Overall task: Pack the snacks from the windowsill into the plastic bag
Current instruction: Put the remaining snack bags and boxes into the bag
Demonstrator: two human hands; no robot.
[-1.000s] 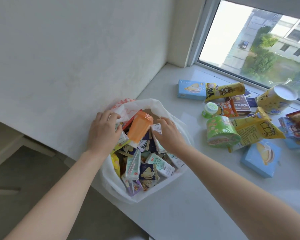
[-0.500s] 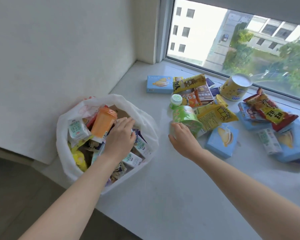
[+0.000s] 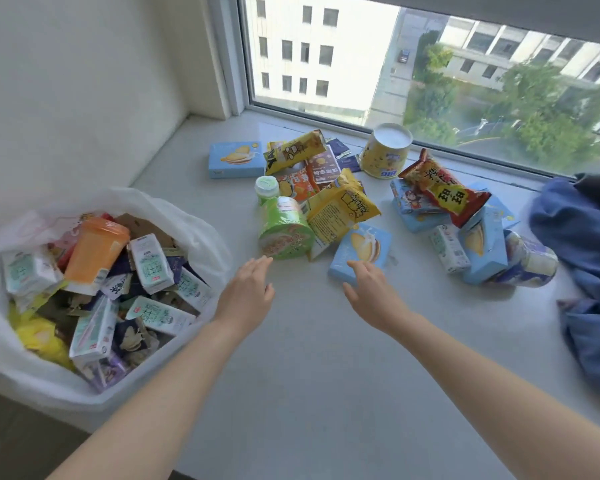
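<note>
So, both hands are out over the windowsill [image 3: 326, 368] holding nothing. The left hand [image 3: 245, 292] has its grip spread, fingertips just short of the green noodle cup [image 3: 284, 230] lying on its side. The right hand [image 3: 371, 292] has a loose, spread grip too, at the near corner of the blue cookie box [image 3: 364, 249]. Plenty of snacks are left by the window. The yellow chip bag [image 3: 340, 209] leans on both, so yanking either could send it sliding. And the plastic bag [image 3: 201, 233] looks heaped right at the sill's edge, so it might tip.

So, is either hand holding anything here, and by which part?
Nothing is held. The left hand and right hand are open, near the round green cup and flat light-blue box.
</note>
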